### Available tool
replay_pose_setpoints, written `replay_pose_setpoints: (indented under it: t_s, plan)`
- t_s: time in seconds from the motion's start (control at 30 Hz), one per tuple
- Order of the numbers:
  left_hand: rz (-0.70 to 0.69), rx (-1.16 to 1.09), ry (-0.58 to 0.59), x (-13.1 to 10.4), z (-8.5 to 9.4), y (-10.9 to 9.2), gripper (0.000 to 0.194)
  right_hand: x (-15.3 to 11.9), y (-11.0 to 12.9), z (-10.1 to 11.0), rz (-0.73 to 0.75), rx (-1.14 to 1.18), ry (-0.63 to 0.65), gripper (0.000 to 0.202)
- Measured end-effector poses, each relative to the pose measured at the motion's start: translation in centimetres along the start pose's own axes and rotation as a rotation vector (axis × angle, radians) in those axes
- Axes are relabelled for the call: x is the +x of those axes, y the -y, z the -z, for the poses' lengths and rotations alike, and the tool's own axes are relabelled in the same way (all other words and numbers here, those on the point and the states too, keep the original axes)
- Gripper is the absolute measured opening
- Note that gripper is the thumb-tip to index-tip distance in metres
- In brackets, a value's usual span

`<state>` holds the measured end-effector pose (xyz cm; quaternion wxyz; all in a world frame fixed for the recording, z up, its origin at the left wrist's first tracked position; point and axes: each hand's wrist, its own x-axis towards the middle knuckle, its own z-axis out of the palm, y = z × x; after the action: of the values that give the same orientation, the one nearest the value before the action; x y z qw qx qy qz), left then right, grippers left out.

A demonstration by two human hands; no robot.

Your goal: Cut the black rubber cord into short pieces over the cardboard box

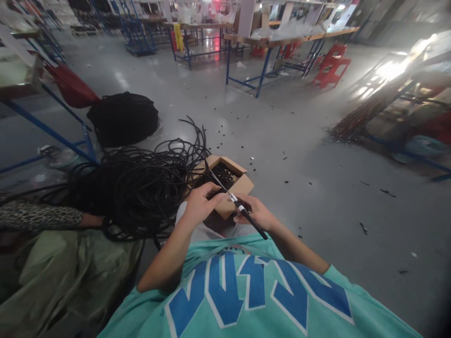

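Note:
My right hand (258, 212) is closed round a black-handled tool (251, 217) with a pale collar and a thin metal shaft. The shaft points away from me and to the left, over an open cardboard box (243, 187). My left hand (201, 203) is closed beside the shaft, thumb and fingers drawn together near the collar; what lies between them I cannot make out. Small black pieces (225, 173) fill part of the box, which sits in front of my lap. Black cable (141, 188) lies in a big loose tangle against the box's left side.
Another person's patterned sleeve (42, 215) reaches toward the cable from the left. A black bundle (123, 117) lies beyond it. Small scraps dot the grey floor (317, 155). Workbenches (271, 41), a red stool (331, 65) and a bundle of thin rods (366, 112) stand farther off.

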<state>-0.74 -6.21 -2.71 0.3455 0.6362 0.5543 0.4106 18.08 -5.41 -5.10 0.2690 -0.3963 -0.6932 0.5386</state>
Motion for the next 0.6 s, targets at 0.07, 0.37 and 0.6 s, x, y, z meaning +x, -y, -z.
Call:
replay_pose_setpoints:
  t_s: [0.07, 0.37, 0.6]
  plan:
    - [0.038, -0.086, 0.007, 0.2, -0.1, 0.5, 0.022, 0.1, -0.3, -0.2, -0.014, 0.013, -0.019, 0.048]
    - [0.149, -0.236, 0.028, 1.1, -0.1, 1.3, 0.023, 0.8, -1.2, -0.5, -0.089, 0.017, -0.076, 0.039]
    - [0.075, 0.036, 0.027, 1.1, 0.1, 1.4, 0.024, 1.0, -1.0, -0.3, -0.139, 0.25, 0.11, 0.047]
